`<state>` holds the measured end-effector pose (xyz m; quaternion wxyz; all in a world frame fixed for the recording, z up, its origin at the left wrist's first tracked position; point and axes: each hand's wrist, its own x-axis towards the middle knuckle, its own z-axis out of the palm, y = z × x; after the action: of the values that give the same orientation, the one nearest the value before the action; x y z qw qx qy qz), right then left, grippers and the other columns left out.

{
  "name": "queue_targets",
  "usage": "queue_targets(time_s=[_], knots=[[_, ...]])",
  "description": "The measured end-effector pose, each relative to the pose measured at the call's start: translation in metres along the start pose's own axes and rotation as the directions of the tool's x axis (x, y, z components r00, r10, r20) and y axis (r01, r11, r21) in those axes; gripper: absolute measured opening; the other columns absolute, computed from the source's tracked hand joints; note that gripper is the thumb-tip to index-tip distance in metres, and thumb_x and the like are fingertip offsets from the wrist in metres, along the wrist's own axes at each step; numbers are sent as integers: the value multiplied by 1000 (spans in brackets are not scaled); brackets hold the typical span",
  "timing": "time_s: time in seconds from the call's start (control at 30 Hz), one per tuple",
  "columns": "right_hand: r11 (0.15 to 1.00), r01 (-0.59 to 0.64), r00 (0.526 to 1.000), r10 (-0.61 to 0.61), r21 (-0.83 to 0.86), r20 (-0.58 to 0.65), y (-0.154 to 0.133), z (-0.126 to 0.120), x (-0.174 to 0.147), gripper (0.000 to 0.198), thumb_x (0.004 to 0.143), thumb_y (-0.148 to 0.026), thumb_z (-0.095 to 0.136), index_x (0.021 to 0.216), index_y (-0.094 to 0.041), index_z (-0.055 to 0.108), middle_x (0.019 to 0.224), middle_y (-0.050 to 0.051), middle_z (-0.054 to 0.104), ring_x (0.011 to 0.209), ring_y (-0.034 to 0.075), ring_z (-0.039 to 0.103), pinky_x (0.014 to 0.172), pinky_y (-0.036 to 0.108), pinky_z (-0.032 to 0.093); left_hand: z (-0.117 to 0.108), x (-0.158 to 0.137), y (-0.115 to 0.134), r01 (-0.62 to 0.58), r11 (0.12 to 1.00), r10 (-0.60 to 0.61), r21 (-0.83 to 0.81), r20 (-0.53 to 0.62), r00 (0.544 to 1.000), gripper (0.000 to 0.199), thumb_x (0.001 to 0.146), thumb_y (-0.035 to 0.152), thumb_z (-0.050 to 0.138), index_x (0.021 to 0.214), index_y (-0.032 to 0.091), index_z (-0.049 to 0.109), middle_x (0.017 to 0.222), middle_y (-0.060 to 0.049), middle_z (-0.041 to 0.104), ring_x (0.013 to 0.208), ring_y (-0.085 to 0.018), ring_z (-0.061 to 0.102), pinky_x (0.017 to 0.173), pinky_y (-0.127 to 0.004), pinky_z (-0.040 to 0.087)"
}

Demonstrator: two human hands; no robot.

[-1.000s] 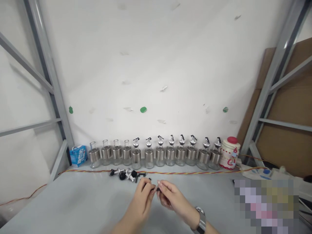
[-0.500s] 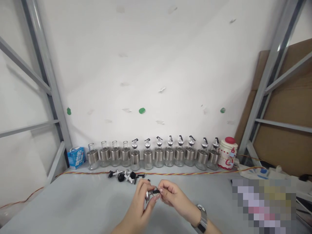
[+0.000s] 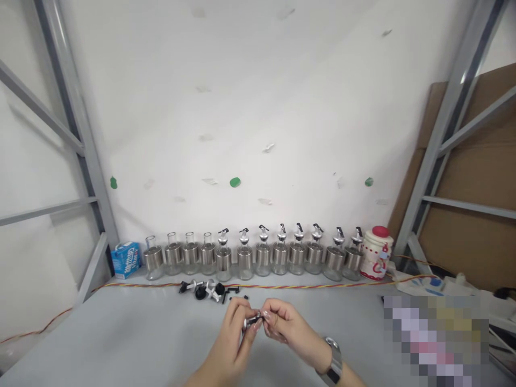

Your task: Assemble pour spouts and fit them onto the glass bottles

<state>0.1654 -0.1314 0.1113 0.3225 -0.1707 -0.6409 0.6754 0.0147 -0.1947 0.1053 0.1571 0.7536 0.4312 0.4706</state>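
Low in the middle of the head view, my left hand [image 3: 236,332] pinches a silver and black pourer spout [image 3: 250,322] between thumb and fingers. My right hand [image 3: 280,321], with a watch [image 3: 334,361] on its wrist, is closed at the black end of the same spout, fingertips pressed together. Fingers cover much of the spout. Just beyond my hands lie loose pourer parts [image 3: 212,291], silver and black, in a small heap, with small black pieces [image 3: 231,291] beside them.
Along the white wall stands a row of glass bottles [image 3: 264,255] with steel sleeves; several on the left have open necks, the others bear pourers. A blue box [image 3: 126,260] ends the row left, a red-lidded jar [image 3: 374,255] right. A twisted cord [image 3: 282,286] crosses the table.
The spout between my hands has turned slightly, and less of its black part shows. Both hands have hardly moved.
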Motion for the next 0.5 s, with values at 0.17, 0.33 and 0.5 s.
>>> queue_targets(time_s=[0.17, 0.33, 0.5], knots=[[999, 13, 999, -15, -37, -34, 0, 6, -1, 36, 74, -49, 50, 67, -15, 41, 50, -7, 36, 42, 4, 22, 40, 21, 12, 1, -3, -4, -16, 1000, 16, 10, -21, 1000, 14, 84, 16, 36, 95, 20, 44, 91, -6, 39, 86, -16, 43, 71, -26, 38], [980, 36, 996, -50, -197, -68, 1, 6, -3, 34, 79, -48, 45, 68, -15, 42, 52, -6, 33, 45, 5, 23, 42, 20, 17, -2, -3, -3, -8, 1000, 8, 5, 5, 1000, 15, 85, 18, 35, 97, 20, 44, 92, -6, 39, 86, -16, 42, 74, -26, 37], [908, 93, 985, -144, -409, -97, -4, 6, -5, 31, 83, -43, 39, 69, -16, 44, 56, -4, 33, 52, 8, 29, 49, 21, 24, 2, 2, 0, 91, 988, -101, -128, -80, 992, 13, 85, 26, 36, 78, 18, 45, 80, -3, 40, 77, -15, 41, 71, -26, 34]])
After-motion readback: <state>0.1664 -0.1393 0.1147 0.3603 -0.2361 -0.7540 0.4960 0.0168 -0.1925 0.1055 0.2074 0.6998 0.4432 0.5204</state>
